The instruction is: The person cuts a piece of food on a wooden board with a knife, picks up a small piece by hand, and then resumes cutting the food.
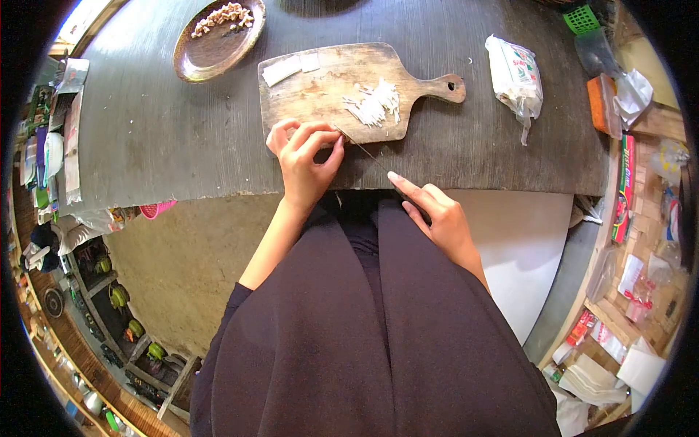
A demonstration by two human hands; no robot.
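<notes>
A wooden cutting board (pixel 331 87) with a handle lies on the dark table. On it are a pile of thin white strips (pixel 375 103) and flat white pieces (pixel 290 68) at its far left corner. My right hand (pixel 435 213) is closed around the handle of a knife (pixel 370 154), whose thin blade points up and left toward the board's near edge. At that edge my left hand (pixel 309 156) is closed in a pinch, fingertips beside the knife's tip. Whatever lies between those fingers is too small and covered to name.
A brown plate (pixel 211 60) with small diced pieces stands at the far left of the table (pixel 145 131). To the right lies a white plastic bag (pixel 515 76). An orange sponge-like block (pixel 601 105) and a green mesh basket (pixel 581 20) are by the right edge.
</notes>
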